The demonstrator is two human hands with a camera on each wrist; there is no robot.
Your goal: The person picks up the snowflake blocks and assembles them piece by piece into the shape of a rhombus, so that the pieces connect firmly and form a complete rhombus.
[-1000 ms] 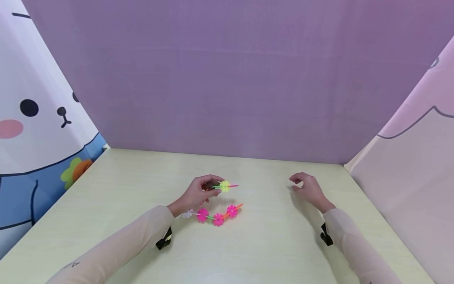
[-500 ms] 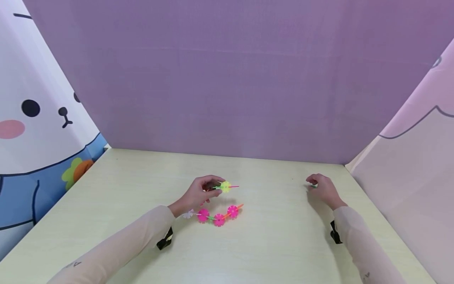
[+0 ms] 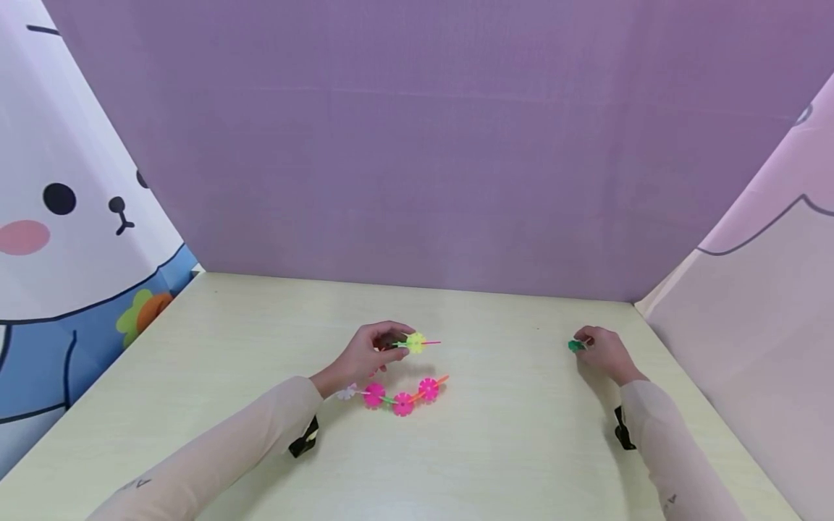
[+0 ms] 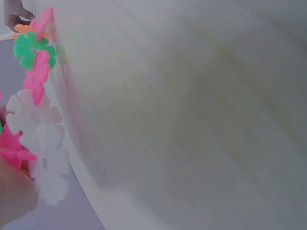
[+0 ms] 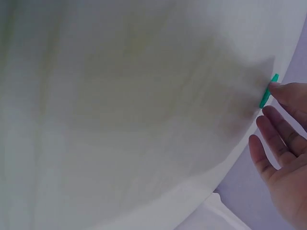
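My left hand point(image 3: 361, 353) grips a curved chain of linked flower-shaped plastic discs point(image 3: 403, 404), partly hidden by the fingers. A yellow disc point(image 3: 415, 343) shows at the fingertips, while pink, orange, green and white ones curve round on the near side. In the left wrist view, white discs point(image 4: 52, 165) hang nearest that hand, with a green disc point(image 4: 34, 49) and pink ones farther along. Off to the right, my right hand point(image 3: 607, 354) pinches a single dark green disc point(image 3: 575, 346) just above the tabletop. The right wrist view shows this green disc point(image 5: 269, 91) edge-on at the thumb tip.
Both hands are over a pale wooden table point(image 3: 495, 434). A purple cloth backdrop point(image 3: 417, 159) rises at its far edge. Printed cloths hang at the sides, a cartoon animal point(image 3: 72, 239) on the left and a pink-and-grey print point(image 3: 762, 325) on the right. Each wrist wears a black strap.
My right hand has moved right across the table, and a green disc now shows between its fingers. The left hand and its chain have hardly moved.
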